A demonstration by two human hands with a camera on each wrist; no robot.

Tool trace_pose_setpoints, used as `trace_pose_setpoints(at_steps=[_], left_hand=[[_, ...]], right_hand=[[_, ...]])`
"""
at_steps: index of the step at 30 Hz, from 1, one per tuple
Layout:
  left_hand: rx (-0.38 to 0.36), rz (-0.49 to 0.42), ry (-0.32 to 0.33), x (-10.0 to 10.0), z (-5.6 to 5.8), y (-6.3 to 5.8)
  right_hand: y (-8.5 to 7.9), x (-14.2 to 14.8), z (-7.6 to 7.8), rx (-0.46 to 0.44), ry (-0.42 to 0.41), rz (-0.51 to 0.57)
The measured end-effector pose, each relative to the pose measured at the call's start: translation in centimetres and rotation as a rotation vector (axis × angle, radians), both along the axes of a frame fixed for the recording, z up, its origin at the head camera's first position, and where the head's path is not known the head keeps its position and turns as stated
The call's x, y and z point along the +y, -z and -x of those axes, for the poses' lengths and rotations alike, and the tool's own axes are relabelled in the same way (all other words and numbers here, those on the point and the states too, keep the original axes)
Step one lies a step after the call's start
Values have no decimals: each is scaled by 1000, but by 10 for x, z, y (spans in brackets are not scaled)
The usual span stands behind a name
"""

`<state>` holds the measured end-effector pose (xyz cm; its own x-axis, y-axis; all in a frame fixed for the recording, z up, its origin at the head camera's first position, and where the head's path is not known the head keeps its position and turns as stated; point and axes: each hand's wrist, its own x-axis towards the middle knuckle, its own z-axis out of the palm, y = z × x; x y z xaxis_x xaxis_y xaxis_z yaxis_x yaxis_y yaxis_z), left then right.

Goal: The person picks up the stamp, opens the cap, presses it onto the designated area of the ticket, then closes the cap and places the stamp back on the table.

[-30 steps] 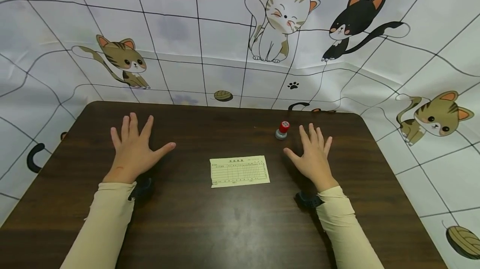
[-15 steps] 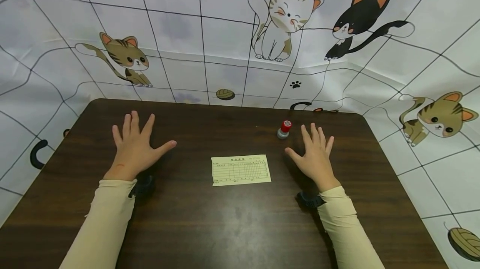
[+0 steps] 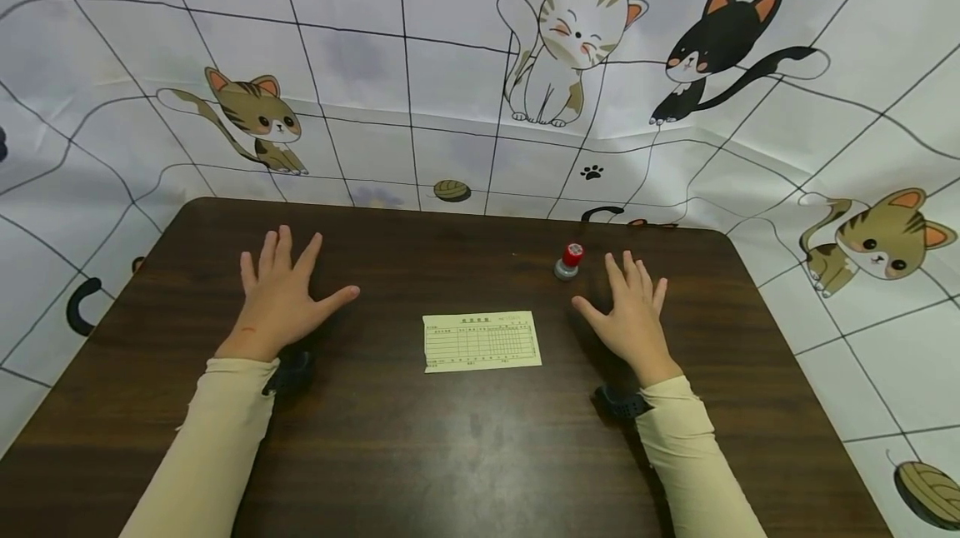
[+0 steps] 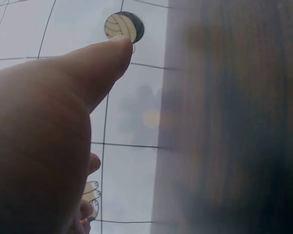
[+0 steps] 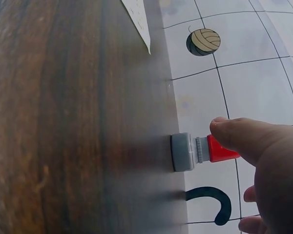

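Observation:
My left hand (image 3: 279,305) is spread over the left side of the table, fingers straight and thumb out, holding nothing. On the right, my right hand (image 3: 628,317) is likewise spread with nothing in it. Just beyond its thumb stands a small stamp (image 3: 568,261) with a red top and grey base, apart from the fingers in the head view. In the right wrist view the thumb overlaps the red top of the upright stamp (image 5: 195,150). A pale yellow printed slip (image 3: 482,341) lies flat between the hands. The left wrist view shows the left thumb (image 4: 102,61) extended.
The dark brown wooden table (image 3: 465,455) has rounded far corners. Behind it hangs a white sheet (image 3: 352,72) with grid lines and cartoon cats. A dark strap (image 3: 622,401) circles the right wrist, another (image 3: 291,371) the left.
My left hand has shifted slightly to the right. The right hand stays nearly still, and the stamp and slip keep their places on the table. The head view has tilted slightly.

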<state>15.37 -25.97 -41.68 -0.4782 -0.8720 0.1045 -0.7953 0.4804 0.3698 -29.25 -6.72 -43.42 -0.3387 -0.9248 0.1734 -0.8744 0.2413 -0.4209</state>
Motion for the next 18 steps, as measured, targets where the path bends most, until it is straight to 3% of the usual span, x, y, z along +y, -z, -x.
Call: trace_pose_setpoints(at_steps=[10, 18], left_hand=[[1, -118, 134, 8, 9, 13], [48, -160, 273, 38, 37, 15]], right_hand=[[-1, -4, 1, -123, -20, -95], [-3, -15, 7, -174, -40, -91]])
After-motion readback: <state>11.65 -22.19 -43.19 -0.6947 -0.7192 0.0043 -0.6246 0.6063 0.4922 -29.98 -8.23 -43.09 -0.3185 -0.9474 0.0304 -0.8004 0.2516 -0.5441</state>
